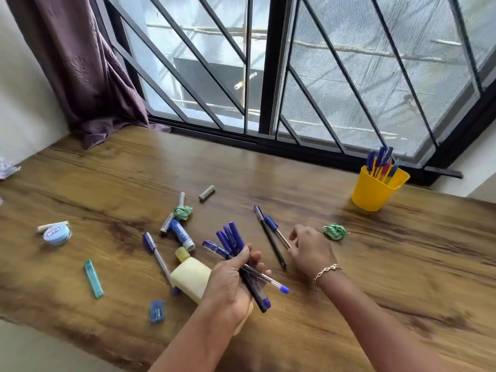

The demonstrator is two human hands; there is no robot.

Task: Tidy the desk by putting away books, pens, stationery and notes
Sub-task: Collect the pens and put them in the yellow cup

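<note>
My left hand [233, 277] grips a bundle of several blue pens [233, 242], caps pointing up and away, just above the wooden desk [375, 264]. My right hand [311, 251] lies on the desk and pinches a clear blue-capped pen [275, 228]. Next to that pen lies a dark pen [268, 234]. Another blue pen [157, 255] lies left of a pale yellow bottle [190, 277]. At the back right, a yellow cup [375, 189] holds several pens.
Two crumpled green paper balls [183, 212] [335, 231], a blue glue stick [181, 234], grey markers [206, 193], a round blue tin [57, 234], a teal lead case [93, 277] and a blue sharpener [156, 310] lie scattered. Crumpled white paper [6, 167] sits at the far left. A window runs along the back.
</note>
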